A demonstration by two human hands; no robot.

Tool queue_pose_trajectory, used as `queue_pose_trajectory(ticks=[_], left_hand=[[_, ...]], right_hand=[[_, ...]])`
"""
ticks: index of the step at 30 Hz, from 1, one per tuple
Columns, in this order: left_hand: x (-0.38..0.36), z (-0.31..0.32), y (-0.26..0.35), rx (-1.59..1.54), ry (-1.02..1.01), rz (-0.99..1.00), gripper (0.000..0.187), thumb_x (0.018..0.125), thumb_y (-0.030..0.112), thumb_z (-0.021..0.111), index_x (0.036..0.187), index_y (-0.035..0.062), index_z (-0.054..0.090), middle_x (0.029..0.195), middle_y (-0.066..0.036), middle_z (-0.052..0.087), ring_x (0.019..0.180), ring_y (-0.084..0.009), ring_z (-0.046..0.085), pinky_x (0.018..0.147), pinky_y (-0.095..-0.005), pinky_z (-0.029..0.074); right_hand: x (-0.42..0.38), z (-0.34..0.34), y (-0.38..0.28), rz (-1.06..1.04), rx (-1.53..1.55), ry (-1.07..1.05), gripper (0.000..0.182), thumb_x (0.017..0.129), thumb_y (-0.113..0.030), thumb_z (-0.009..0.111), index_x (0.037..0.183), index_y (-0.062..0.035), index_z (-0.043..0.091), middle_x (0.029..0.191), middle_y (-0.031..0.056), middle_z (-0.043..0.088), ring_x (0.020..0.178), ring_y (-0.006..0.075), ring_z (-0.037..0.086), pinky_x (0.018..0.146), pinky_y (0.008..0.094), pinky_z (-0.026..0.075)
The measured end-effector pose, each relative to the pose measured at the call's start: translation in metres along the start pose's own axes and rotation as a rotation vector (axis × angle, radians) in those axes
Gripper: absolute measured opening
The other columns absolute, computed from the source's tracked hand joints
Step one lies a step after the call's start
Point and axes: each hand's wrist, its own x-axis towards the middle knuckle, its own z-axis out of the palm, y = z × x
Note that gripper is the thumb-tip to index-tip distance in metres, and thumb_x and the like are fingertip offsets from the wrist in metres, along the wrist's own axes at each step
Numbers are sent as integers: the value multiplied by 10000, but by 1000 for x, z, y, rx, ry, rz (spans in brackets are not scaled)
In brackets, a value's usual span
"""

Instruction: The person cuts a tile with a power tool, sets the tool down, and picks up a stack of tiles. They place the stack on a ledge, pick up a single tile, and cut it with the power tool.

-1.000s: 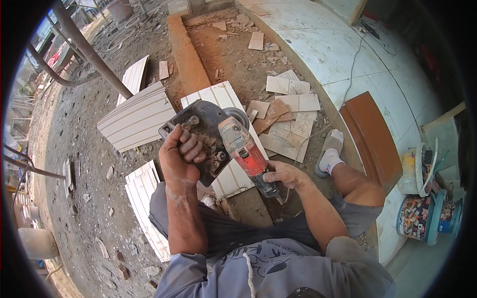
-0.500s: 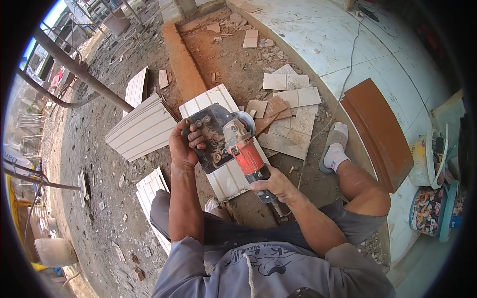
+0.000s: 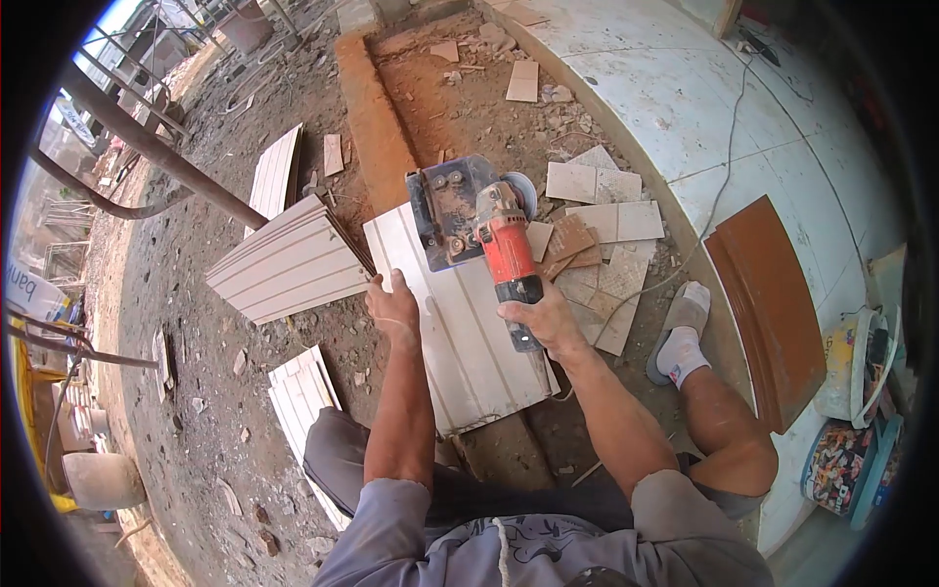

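My right hand (image 3: 544,318) grips the dark rear body of a red angle grinder (image 3: 509,249), whose disc (image 3: 520,194) shows at the top right. A dusty black metal plate (image 3: 452,220) is attached at the grinder's left side. Below them lies a white striped tile (image 3: 469,333). My left hand (image 3: 395,305) is off the plate, fingers apart and holding nothing, at the tile's left edge and close to the corner of a fanned stack of striped tiles (image 3: 293,259).
Broken tile pieces (image 3: 616,220) lie to the right of the grinder. A brown tile stack (image 3: 768,308) rests on the white floor (image 3: 626,73). The grinder's cord (image 3: 729,161) crosses that floor. Buckets (image 3: 839,468) stand far right; a metal pole (image 3: 161,147) slants across upper left.
My left hand has let go of the black plate and dropped below it. The grinder and plate have moved up and right, uncovering more of the striped tile. The camera view has shifted slightly.
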Motion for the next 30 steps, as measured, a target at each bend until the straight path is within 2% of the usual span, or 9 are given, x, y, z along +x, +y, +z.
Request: queue_pose_trajectory(ticks=[4,6,8,9,12,14,16,20,30], left_hand=[[-45,42,-47,326,-18,-282,966,738,644,677,1380,-7,366,1430,-230,375,1277,-407,421,1026,-542,353],[-40,31,-35,256,-6,-279,977,696,664,705,1332,-12,400,1334,-248,487,1230,-401,490,999,-509,398],[-26,14,-23,206,-275,-398,959,670,671,726,1267,-19,430,1188,-265,594,1124,-399,581,948,-466,454],[-24,15,-27,224,-239,-347,922,659,658,748,1177,-49,464,1071,-274,646,1040,-408,629,908,-434,483],[-23,17,-28,234,-211,-291,913,659,637,762,1141,-85,478,1094,-306,624,1061,-421,613,922,-438,471],[-19,32,-53,179,-179,-261,900,662,619,773,1105,-108,482,1080,-320,620,1048,-433,610,924,-436,464],[-18,41,-72,-64,-162,-205,898,666,616,773,1100,-111,474,1073,-323,615,1038,-439,608,921,-435,459],[-20,39,-64,-6,-150,-219,881,671,616,771,1092,-96,467,1067,-311,616,1033,-436,608,917,-441,454],[-26,29,-44,86,-169,-267,840,691,595,768,1103,-70,463,1083,-302,610,1049,-416,603,923,-444,449]], right_hand=[[73,-3,-15,-29,-13,8,382,665,-227,796,927,-19,612,772,30,610,652,121,572,619,280,496],[109,-2,-20,-42,-38,18,358,660,-225,790,904,-23,623,760,33,613,643,126,575,614,283,497],[140,3,-15,-36,-66,17,355,645,-239,785,878,-13,642,767,60,641,662,145,606,618,296,505],[158,5,-6,-32,-51,15,355,645,-239,785,878,-13,642,767,60,641,662,145,606,618,296,505],[197,16,4,-43,-87,-2,310,678,-224,781,885,-46,634,751,12,604,640,124,580,589,285,481],[208,19,5,-27,-173,5,486,607,-292,799,929,36,641,820,115,671,710,187,650,641,313,521],[228,19,18,-21,-193,-2,485,610,-285,797,932,42,639,823,118,671,711,187,650,642,314,522],[239,20,21,31,-168,-44,483,614,-269,798,935,53,637,832,123,671,714,188,651,643,315,525],[246,15,26,66,-27,-135,264,670,-219,784,809,-30,662,720,35,628,586,119,583,540,284,472]])
